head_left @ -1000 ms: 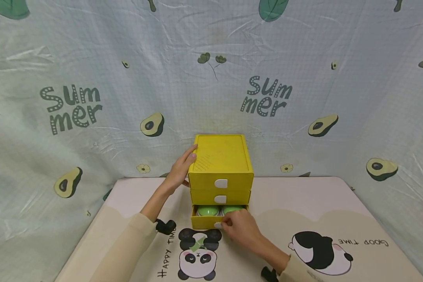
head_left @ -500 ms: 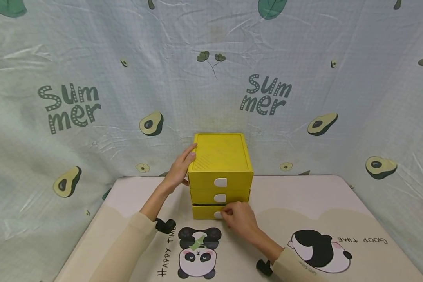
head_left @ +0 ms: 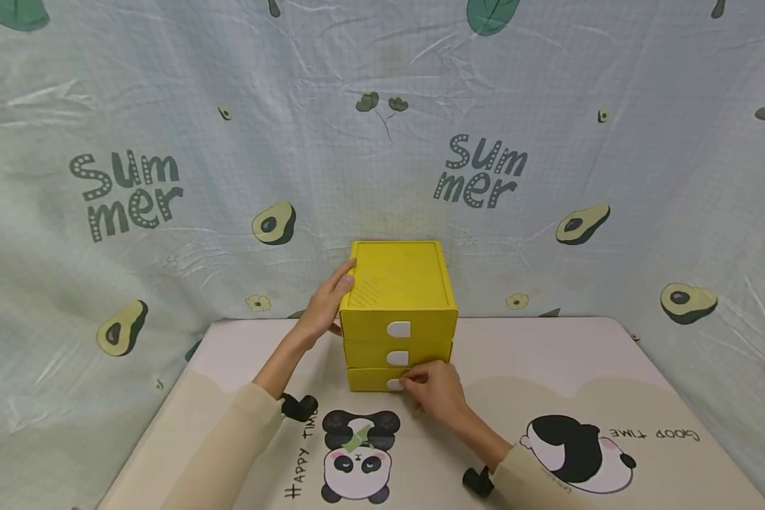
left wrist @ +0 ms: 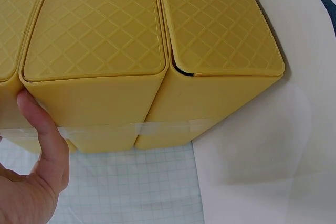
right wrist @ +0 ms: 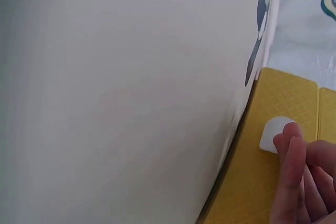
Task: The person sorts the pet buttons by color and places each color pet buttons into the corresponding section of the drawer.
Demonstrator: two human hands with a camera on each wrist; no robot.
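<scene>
A yellow three-drawer cabinet point(head_left: 398, 276) stands at the back middle of the table, all its drawer fronts lined up nearly flush. My left hand point(head_left: 321, 308) rests along its left side, fingers extended up to the top edge. In the left wrist view the thumb point(left wrist: 47, 129) lies against the side wall, near a seam between two tiers. With fingertips and thumb, my right hand point(head_left: 440, 393) pinches the white tab handle point(right wrist: 271, 132) of the bottom drawer point(head_left: 366, 380). A thin dark gap shows at one corner of that drawer's front in the left wrist view. The drawer's contents are hidden.
Behind the cabinet hangs a pale curtain point(head_left: 331, 156) printed with avocados and lettering. The light table mat point(head_left: 548, 368) bears a panda and a dog drawing. A black wrist camera point(head_left: 299, 408) sits by the left sleeve, another point(head_left: 478, 482) by the right.
The bottom drawer, pulled out with green round things visible inside, has slid back into the cabinet as the right hand moved forward with its tab. The left hand has stayed in place.
</scene>
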